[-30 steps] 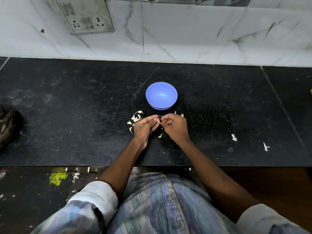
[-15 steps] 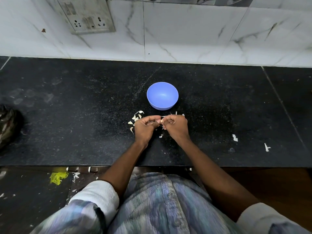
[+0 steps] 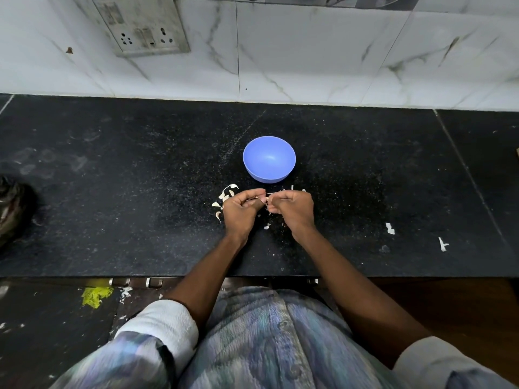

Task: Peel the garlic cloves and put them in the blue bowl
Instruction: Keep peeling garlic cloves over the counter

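**Both hands close in on one clove**

Pinched between the curled fingertips of the left hand (image 3: 243, 206) and the right hand (image 3: 292, 206) is a small pale garlic clove (image 3: 266, 196), mostly hidden by the fingers, so how much skin is left on it cannot be told. A second ago the fingers lay looser and flatter; now both hands are balled up tighter, knuckles raised, with a thin pale strip showing across the gap between the thumbs. That reads as a skin being pulled away rather than a clove ready to drop.

Just beyond the hands, toward the back edge of the speckled black stone worktop (image 3: 112, 192), sits the round blue plastic bowl (image 3: 269, 159), in the same place as before and with nothing visible inside it. Scraps of papery white garlic peel (image 3: 224, 196) lie on the worktop beside the left hand, with a few more bits beneath and beyond the right hand, much as they lay earlier.

By the empty bowl, the task looks early on: peeling is under way and no clove has gone in. The bowl being so near, the drop should be a short reach forward once the skin comes free.
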The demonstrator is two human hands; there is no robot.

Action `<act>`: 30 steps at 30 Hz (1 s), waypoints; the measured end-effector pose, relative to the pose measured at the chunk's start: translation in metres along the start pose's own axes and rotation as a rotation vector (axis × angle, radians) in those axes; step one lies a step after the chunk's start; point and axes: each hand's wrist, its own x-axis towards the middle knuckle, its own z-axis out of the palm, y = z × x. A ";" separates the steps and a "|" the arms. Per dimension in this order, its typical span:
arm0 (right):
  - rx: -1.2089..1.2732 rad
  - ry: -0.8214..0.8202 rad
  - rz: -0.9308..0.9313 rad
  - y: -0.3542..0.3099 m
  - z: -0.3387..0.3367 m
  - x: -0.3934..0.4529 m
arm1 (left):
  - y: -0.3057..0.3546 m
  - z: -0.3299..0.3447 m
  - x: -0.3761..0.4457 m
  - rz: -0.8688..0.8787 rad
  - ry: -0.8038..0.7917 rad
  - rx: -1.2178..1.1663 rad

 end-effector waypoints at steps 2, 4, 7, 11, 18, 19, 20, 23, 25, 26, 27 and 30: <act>0.072 0.017 0.072 0.000 0.000 0.001 | 0.000 0.000 -0.001 -0.003 -0.002 -0.003; 0.097 0.004 0.108 0.001 0.000 0.002 | 0.000 0.000 -0.001 -0.005 -0.003 -0.008; 0.107 -0.042 0.117 0.003 -0.002 0.003 | -0.002 -0.001 -0.001 -0.008 -0.013 -0.007; 0.073 -0.052 0.100 0.006 -0.002 0.004 | -0.001 0.000 -0.002 -0.012 -0.011 -0.009; -0.089 0.004 -0.009 0.008 0.004 0.004 | 0.000 0.007 0.000 -0.044 0.016 -0.026; -0.102 0.005 -0.020 0.008 0.004 0.004 | -0.001 0.007 0.000 -0.047 0.017 -0.030; -0.107 0.003 -0.029 0.008 0.004 0.004 | -0.001 0.007 0.000 -0.049 0.018 -0.033; -0.089 -0.011 -0.034 0.008 0.004 0.005 | -0.001 0.005 0.000 -0.047 0.029 -0.054; -0.039 -0.033 0.002 0.007 0.004 0.006 | -0.001 0.004 0.000 -0.046 0.040 -0.086; -0.003 -0.043 0.037 0.006 0.003 0.006 | -0.001 0.004 0.000 -0.044 0.045 -0.102; 0.028 -0.050 0.073 0.005 0.003 0.006 | -0.001 0.004 0.000 -0.040 0.049 -0.111; 0.061 -0.067 0.128 0.005 0.000 0.006 | -0.001 0.002 0.000 -0.031 0.042 -0.108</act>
